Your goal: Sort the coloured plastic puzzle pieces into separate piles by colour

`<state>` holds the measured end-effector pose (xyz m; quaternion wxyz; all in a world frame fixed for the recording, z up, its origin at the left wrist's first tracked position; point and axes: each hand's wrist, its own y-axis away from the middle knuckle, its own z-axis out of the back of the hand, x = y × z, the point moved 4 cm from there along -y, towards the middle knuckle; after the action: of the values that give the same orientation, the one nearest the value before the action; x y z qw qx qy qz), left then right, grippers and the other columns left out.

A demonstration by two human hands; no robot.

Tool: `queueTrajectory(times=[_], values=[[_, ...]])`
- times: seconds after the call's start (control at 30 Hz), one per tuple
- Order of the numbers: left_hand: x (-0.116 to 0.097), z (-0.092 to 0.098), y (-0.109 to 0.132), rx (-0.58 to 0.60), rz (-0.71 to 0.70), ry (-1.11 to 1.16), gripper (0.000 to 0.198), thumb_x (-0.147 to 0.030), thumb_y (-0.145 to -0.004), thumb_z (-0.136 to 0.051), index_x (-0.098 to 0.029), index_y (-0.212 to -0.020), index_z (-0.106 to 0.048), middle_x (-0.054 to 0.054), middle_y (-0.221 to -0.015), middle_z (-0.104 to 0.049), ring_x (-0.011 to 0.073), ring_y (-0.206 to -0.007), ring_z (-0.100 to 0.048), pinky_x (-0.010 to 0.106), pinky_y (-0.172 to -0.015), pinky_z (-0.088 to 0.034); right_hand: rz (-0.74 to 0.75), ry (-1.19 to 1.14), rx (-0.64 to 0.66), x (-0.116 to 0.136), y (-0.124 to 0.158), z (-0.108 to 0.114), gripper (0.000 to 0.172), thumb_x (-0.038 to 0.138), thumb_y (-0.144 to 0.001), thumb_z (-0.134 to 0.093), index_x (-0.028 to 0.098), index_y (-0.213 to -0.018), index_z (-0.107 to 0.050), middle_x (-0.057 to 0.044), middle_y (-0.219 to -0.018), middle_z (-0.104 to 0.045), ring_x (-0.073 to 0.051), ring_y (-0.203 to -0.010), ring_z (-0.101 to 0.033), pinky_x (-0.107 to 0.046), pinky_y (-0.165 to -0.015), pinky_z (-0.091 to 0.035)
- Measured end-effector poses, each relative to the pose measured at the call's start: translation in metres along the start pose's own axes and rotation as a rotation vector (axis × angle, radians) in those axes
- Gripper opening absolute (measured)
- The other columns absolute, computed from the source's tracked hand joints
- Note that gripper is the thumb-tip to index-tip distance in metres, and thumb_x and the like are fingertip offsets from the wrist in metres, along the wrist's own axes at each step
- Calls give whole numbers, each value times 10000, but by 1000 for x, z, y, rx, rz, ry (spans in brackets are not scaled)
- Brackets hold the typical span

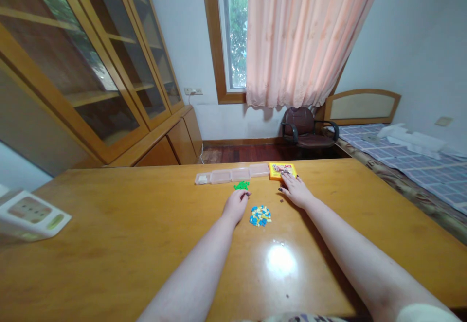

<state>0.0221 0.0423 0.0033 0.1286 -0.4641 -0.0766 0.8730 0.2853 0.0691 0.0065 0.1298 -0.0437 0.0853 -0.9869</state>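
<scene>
1. Wood-floored bedroom for you today, and what a backdrop it was: a glass-fronted honey-wood cabinet (83, 64) lined the left wall, a peach curtain (302, 35) hung across the window, and a dark leather armchair (308, 127) stood beside a bed with a blue checked cover (412, 166).
2. Out front lay your broad, glossy wooden table (109, 259), with a white printed carton (31, 215) jutting in over its left edge.
3. Your right hand (297, 190) was open, fingers stretched out and touching a flat yellow box (282, 171) at the far side of the table; no grasp there!
4. Your left hand (235, 205) was loosely curled, just beside a small cluster of green plastic pieces (241, 185). Whether it pinched anything, you couldn't tell from this view.
5. Along the far side ran a long clear plastic compartment strip (231, 175), its end just beside the yellow box and the green pieces right in front of it.
6. Between your two hands, nearer you, sat a loose heap of blue, yellow and white plastic pieces (260, 215), touching neither hand.
</scene>
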Motion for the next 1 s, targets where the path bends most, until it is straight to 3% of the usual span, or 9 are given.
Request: queueTrajectory(times=[0.17,0.3,0.4,0.5,0.6,0.73,1.0], values=[[-3,0,0,11,15,5,212,-134,-807,-467,-177,-877,-662,45,-946,-676,176,-928,-611,318,-869,-474,36,-23,28,0,15,8,578,431,-909,-352,140,-1408,-342,-125,-1445,-360,-258,-1349,-302,-488,-1092,-241],[-3,1,1,2,9,7,205,-143,-811,-469,-177,-882,-658,47,-953,-673,179,-938,-607,324,-877,-469,124,-57,13,24,47,18,622,450,-904,-374,149,-1440,-274,-137,-1477,-286,-261,-1371,-248,-510,-1112,-177],[-3,0,1,4,-2,5,201,-152,-815,-469,-181,-881,-656,43,-954,-671,177,-936,-605,325,-875,-471,307,-117,112,50,77,17,602,477,-925,-327,197,-1451,-247,-85,-1491,-262,-223,-1377,-238,-463,-1127,-176],[-2,0,1,7,-1,-6,202,-156,-817,-466,-183,-881,-656,41,-953,-670,177,-936,-606,329,-879,-470,297,-118,191,54,89,11,644,535,-921,-291,186,-1458,-223,-101,-1484,-267,-249,-1366,-264,-497,-1118,-172],[-1,0,1,10,-3,-17,207,-161,-818,-464,-185,-890,-656,41,-956,-671,180,-943,-605,331,-878,-470,255,-72,210,42,80,6,687,572,-900,-311,160,-1448,-254,-132,-1476,-271,-281,-1363,-261,-529,-1112,-142],[0,0,1,6,0,-23,214,-165,-818,-462,-189,-895,-660,39,-960,-674,180,-941,-605,329,-875,-473,195,-25,112,29,53,4,658,560,-894,-337,176,-1428,-310,-134,-1463,-314,-289,-1363,-260,-546,-1107,-112],[1,5,0,-76,11,18,208,-168,-822,-450,-189,-894,-644,39,-956,-659,168,-927,-604,321,-872,-481,128,-17,-38,61,-24,11,617,507,-898,-370,157,-1405,-347,-143,-1472,-306,-299,-1361,-257,-531,-1110,-103]])
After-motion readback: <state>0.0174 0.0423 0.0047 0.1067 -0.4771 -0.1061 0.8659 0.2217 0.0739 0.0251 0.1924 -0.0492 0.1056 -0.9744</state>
